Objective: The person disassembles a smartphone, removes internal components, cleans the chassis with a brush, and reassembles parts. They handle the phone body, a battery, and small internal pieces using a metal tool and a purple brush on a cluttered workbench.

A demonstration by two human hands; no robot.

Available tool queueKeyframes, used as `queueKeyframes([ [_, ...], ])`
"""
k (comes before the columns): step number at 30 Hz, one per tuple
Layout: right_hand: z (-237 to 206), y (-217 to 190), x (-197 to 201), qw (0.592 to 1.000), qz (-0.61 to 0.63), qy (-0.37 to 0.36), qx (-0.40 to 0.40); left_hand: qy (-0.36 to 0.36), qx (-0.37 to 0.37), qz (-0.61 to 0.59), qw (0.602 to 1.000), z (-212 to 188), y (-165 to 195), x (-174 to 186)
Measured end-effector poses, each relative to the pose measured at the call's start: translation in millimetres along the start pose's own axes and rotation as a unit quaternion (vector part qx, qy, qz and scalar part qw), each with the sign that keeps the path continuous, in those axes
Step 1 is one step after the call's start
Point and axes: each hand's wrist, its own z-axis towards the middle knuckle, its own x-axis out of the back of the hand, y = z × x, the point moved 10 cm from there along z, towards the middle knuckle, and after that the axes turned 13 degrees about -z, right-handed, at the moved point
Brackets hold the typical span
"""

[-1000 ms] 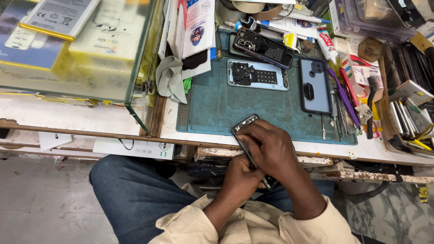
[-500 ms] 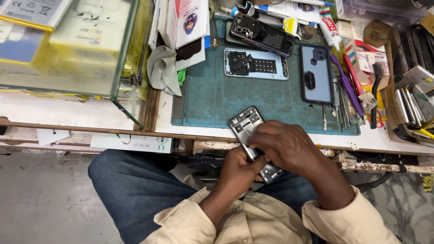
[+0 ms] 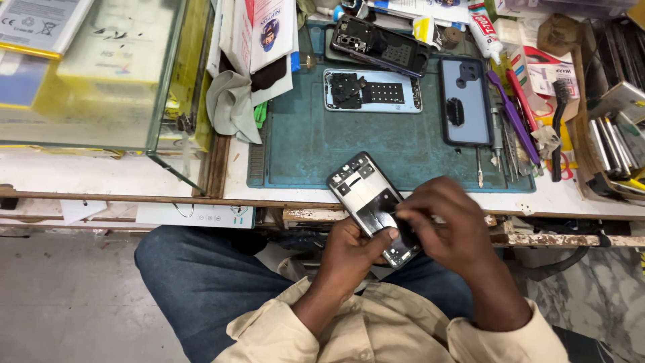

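**Teal mat, open phone, two busy hands**

Teal is the colour of the big mat [image 3: 309, 144] on the white worktop [image 3: 101, 171]; a glass case [image 3: 101, 74] with yellow boxes inside stands to the left of the mat; a grey cloth [image 3: 232, 104] hangs beside the case. On the mat lie a blue phone back cover [image 3: 465, 101], a silver phone frame [image 3: 373, 90] and a dark phone shell [image 3: 379, 46]; thin tools [image 3: 517, 124] lie in a row at the right edge of the mat.

Low down, past the front edge of the worktop and above the person's lap, is the opened phone [image 3: 373, 202], with its inside parts showing. The left hand [image 3: 349, 252] has its grip shut around the phone's lower part, thumb on top; the right hand [image 3: 447, 225] pinches its fingertips together on the phone's lower half; what they pinch is too small to tell.
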Motion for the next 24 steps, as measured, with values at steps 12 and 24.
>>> queueKeyframes([
  [12, -20.3, 69.8, -34.4, 0.924, 0.364, -0.011, -0.113, -0.197, 0.024, -0.2, 0.959, -13.1, 12.4, -12.7],
  [24, 48.7, 24.0, -19.1, 0.956, 0.19, -0.209, 0.082, -0.278, 0.093, -0.308, 0.905, -29.0, 39.4, -27.4],
])
